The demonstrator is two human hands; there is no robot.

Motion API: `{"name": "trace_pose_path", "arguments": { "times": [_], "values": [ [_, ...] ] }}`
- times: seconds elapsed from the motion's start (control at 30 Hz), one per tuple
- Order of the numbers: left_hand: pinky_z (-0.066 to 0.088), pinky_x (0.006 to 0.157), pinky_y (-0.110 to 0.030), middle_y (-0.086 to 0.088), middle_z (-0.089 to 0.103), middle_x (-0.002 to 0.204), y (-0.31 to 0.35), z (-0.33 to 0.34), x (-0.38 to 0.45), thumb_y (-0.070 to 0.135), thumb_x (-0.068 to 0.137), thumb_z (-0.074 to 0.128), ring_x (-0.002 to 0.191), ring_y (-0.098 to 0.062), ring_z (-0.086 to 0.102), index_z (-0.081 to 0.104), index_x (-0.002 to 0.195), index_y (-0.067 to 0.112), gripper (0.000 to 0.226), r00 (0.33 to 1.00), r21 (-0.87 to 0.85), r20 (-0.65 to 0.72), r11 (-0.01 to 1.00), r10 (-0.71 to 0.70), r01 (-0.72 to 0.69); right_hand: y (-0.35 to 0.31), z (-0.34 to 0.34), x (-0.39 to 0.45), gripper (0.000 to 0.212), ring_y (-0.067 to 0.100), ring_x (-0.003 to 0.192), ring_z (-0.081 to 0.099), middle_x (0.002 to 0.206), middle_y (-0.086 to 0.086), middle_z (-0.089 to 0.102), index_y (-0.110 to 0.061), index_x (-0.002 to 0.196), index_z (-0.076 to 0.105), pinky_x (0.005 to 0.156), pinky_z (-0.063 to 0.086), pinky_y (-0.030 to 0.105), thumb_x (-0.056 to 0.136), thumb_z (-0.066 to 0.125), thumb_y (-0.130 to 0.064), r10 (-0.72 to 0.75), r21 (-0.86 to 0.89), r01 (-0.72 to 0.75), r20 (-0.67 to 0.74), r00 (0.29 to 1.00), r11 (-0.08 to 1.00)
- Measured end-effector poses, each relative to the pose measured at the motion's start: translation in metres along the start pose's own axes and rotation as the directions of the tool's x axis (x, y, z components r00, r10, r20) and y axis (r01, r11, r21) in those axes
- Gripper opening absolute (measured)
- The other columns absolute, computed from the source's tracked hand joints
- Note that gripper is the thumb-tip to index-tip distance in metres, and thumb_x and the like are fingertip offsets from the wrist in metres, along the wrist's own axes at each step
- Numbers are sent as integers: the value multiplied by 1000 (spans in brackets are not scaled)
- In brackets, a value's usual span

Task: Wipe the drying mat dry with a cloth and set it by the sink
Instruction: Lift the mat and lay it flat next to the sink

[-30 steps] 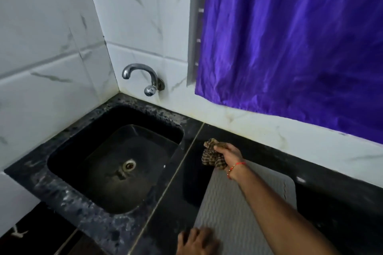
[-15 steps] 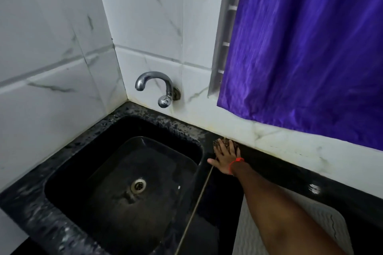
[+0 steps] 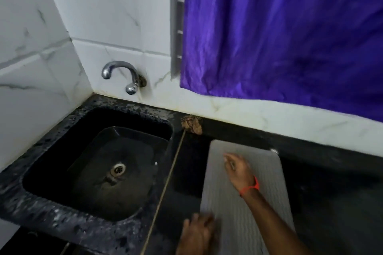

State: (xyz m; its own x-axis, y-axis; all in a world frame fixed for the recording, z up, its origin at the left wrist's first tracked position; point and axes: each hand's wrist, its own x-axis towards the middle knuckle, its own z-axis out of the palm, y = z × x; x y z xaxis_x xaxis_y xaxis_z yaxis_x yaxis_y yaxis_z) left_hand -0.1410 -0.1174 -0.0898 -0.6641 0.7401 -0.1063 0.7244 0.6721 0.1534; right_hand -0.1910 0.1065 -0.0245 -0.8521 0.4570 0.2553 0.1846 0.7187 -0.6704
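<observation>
A grey ribbed drying mat (image 3: 267, 209) lies flat on the black counter to the right of the sink (image 3: 62, 145). A crumpled brown patterned cloth (image 3: 191, 124) rests on the counter against the back wall, between sink and mat, with no hand on it. My right hand (image 3: 238, 168), with a red thread at the wrist, hovers over the mat's far half, fingers apart and empty. My left hand (image 3: 196, 234) lies on the mat's near left edge, blurred; whether it grips the edge is unclear.
A chrome tap (image 3: 122, 75) sticks out of the white marble-tiled wall above the sink. A purple curtain (image 3: 279, 31) hangs over the counter's back right. The black counter (image 3: 331, 203) continues right of the mat.
My right hand let go of the cloth by the back wall and drew back over the mat. My left hand and more of the mat came into view as the camera tilted.
</observation>
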Motion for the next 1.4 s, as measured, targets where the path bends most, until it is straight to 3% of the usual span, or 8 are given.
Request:
{"name": "trace_pose_path", "arguments": {
  "times": [0.1, 0.27, 0.6, 0.83, 1.03, 1.2, 1.3, 1.4],
  "values": [
    [49, 50, -39, 2, 55, 97, 5, -10, -14, 51, 64, 51, 72, -25, 61, 68, 85, 30, 34, 999, -168, -30, 985, -32, 26, 42, -52, -81, 39, 29, 92, 66, 102, 9, 71, -15, 103, 72, 86, 50, 34, 81, 45, -31, 252, -93, -261, -97, 963, 961],
    [42, 86, -42, 3, 55, 112, 0, -26, -23, 64, 88, 45, 105, -25, 51, 57, 110, 30, 43, 994, -88, 44, 991, -98, 101, 69, -115, -177, 39, 40, 94, 57, 101, 22, 62, -11, 122, 59, 83, 50, 42, 83, 61, -18, 584, -320, -583, -106, 805, 747],
    [49, 90, -37, -4, 64, 119, 23, -35, -38, 53, 90, 58, 111, -26, 61, 52, 125, 24, 45, 945, -258, 80, 909, -316, 326, 55, -111, -225, 58, 40, 115, 51, 126, 23, 52, -10, 138, 37, 97, 46, 43, 89, 54, -34, 774, -317, -724, 56, 631, 613],
    [52, 86, -26, -12, 74, 107, 24, -26, -43, 34, 85, 75, 100, -26, 68, 68, 117, 10, 40, 843, -574, 250, 628, -476, 525, 63, -111, -239, 64, 39, 111, 53, 120, 23, 53, -12, 141, 30, 94, 48, 47, 87, 58, -31, 749, -278, -715, 27, 662, 642],
    [46, 57, -28, -4, 69, 59, 23, -41, -36, 43, 80, 79, 57, -20, 67, 70, 68, 8, 38, 673, -704, 517, 185, -529, 686, 62, -108, -249, 63, 35, 110, 47, 120, 21, 41, -14, 142, 30, 90, 46, 40, 88, 57, -35, 707, -358, -652, 30, 707, 668],
    [43, 42, -24, -3, 73, 69, 48, -60, -36, 29, 89, 75, 55, -15, 69, 66, 99, 12, 22, 784, -779, 367, 295, -501, 553, 67, -117, -246, 61, 37, 109, 50, 119, 20, 48, -20, 135, 43, 92, 48, 43, 82, 67, -41, 661, -175, -644, 62, 748, 745],
    [49, 44, -25, -8, 75, 77, 59, -82, -31, 13, 90, 71, 61, -16, 73, 46, 125, 32, 48, 854, -873, 224, 293, -470, 390, 62, -120, -246, 74, 20, 114, 41, 127, -5, 43, -37, 130, 50, 93, 41, 41, 68, 61, -76, 399, -237, -369, 93, 912, 899],
    [48, 42, -24, -10, 75, 78, 72, -111, -18, 5, 94, 64, 58, -17, 70, 62, 116, 20, 26, 866, -937, 240, 128, -439, 325, 62, -117, -248, 61, 9, 113, 38, 128, -22, 40, -47, 125, 49, 84, 39, 35, 73, 51, -79, 128, -378, -64, 149, 981, 924]
  ]
}}
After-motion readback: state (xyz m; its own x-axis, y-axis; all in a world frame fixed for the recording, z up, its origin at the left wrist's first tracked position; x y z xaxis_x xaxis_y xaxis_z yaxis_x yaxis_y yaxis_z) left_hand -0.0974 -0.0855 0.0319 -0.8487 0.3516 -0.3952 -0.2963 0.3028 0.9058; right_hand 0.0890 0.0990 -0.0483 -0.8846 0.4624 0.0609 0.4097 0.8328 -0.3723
